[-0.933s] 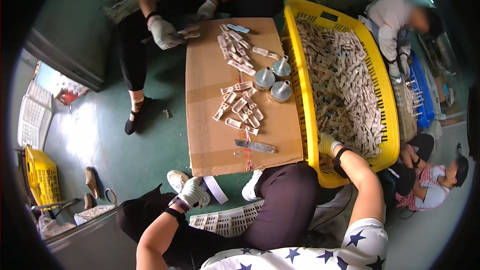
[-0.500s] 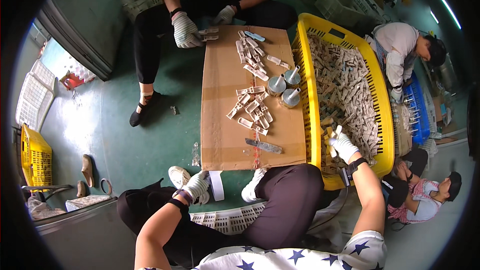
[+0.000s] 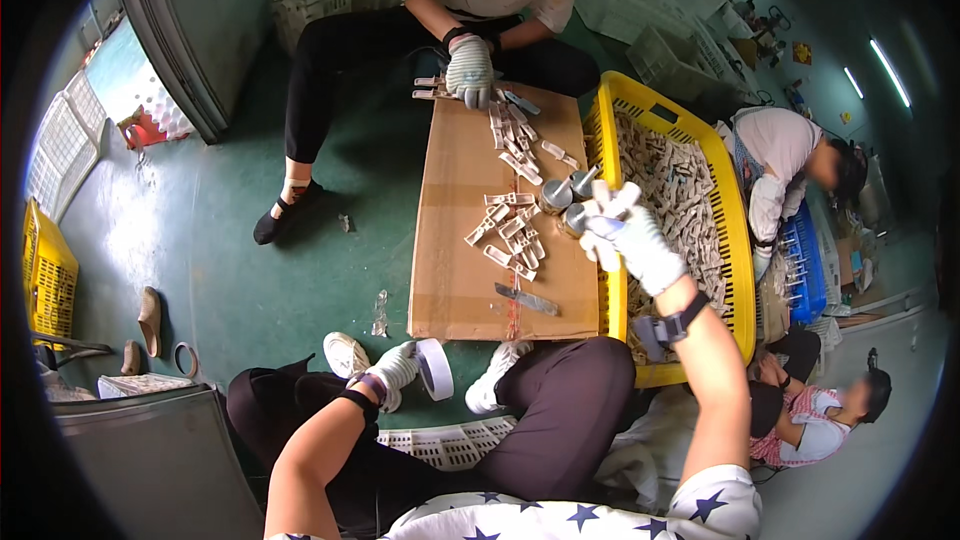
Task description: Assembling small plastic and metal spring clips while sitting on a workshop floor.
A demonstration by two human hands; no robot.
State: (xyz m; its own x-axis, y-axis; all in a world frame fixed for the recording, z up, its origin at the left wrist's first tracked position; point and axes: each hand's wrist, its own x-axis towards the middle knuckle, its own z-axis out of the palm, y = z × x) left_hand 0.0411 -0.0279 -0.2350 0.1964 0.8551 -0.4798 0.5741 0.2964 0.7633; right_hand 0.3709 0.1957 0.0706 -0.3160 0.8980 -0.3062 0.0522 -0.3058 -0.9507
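My right hand (image 3: 645, 245), in a striped white glove, is raised over the near-left rim of the yellow crate (image 3: 607, 285), beside the spouted metal cans (image 3: 555, 196). Its fingers are closed around a few pale plastic clips (image 3: 618, 198), partly hidden and blurred. Low at the left, my gloved left hand (image 3: 396, 365) grips a roll of white tape (image 3: 440, 372) in front of the cardboard box (image 3: 455, 290). On the box lie two loose groups of pale clips (image 3: 515, 230) and a flat grey strip (image 3: 527, 299).
Many pale clips (image 3: 690, 210) fill the yellow crate at the right of the box. Across the box sits a co-worker whose gloved hand (image 3: 470, 70) is over its far edge. Another person bends beside a blue crate (image 3: 803, 260). A white basket (image 3: 450, 443) is below my legs.
My right hand has lifted out of the crate's clips and moved up and left toward the cans. The tape roll has turned to show its ring. The co-worker's hand has moved right.
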